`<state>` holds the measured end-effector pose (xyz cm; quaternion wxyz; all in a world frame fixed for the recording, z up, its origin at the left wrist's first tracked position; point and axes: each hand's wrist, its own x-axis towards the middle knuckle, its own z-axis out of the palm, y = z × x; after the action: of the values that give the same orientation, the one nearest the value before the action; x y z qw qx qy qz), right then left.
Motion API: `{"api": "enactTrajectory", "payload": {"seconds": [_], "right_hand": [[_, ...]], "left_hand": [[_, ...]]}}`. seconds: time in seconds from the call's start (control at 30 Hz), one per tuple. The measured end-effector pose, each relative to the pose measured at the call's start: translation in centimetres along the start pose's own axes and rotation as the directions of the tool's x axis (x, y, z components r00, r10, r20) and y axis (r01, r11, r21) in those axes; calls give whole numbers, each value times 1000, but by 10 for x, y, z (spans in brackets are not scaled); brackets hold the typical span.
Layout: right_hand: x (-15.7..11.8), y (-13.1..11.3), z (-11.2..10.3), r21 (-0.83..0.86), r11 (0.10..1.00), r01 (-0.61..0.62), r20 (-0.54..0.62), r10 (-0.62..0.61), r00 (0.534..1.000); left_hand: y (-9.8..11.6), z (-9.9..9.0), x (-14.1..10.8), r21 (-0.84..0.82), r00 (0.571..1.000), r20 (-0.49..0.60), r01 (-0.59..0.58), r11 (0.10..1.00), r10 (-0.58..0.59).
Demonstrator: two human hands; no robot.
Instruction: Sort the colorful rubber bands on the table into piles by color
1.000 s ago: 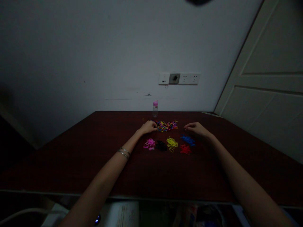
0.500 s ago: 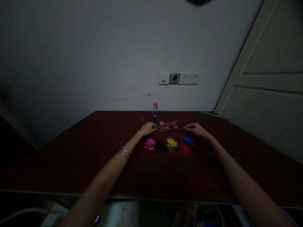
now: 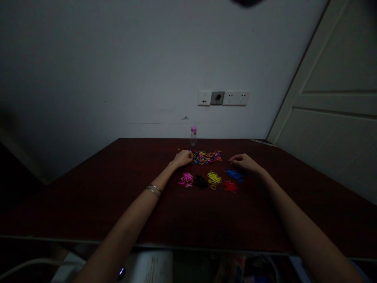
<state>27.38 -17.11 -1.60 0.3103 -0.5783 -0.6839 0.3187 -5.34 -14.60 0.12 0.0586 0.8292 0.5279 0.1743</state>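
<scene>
A mixed pile of small coloured rubber bands point(image 3: 207, 157) lies toward the back of the table. My left hand point(image 3: 183, 157) touches the pile's left end with curled, closed fingers; whatever they pinch is hidden. To the right of the pile, apart from it, my right hand point(image 3: 243, 161) rests low with its fingers drawn together, and I cannot make out anything in them. Nearer to me are sorted heaps: pink bands point(image 3: 186, 179), black bands point(image 3: 200, 181), yellow bands point(image 3: 214, 178), red bands point(image 3: 230, 186) and blue bands point(image 3: 234, 175), the blue ones just below my right hand.
A clear bottle with a pink top point(image 3: 193, 137) stands behind the pile, close to the wall. Wall sockets point(image 3: 235, 98) sit above the dark red table point(image 3: 112, 188). A panelled door point(image 3: 332, 102) is at the right. Under the table's front edge are a white box point(image 3: 153, 267) and a cable.
My left hand has shifted very slightly left and back at the pile's edge. My right hand and the sorted heaps look the same.
</scene>
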Motion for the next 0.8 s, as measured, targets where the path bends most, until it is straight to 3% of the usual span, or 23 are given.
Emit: {"api": "enactTrajectory", "payload": {"seconds": [0.13,0.4,0.8], "right_hand": [[-1,-2,0,-28,1000,5,1,-5,1000],[-4,-9,-1,-45,999,-6,13,7,1000],[-7,-12,0,-58,998,-22,0,22,1000]], "left_hand": [[-5,1,2,-68,1000,17,1,998,0],[-5,-2,1,-235,974,201,-58,970,107],[-9,2,4,-309,977,183,-51,950,112]]}}
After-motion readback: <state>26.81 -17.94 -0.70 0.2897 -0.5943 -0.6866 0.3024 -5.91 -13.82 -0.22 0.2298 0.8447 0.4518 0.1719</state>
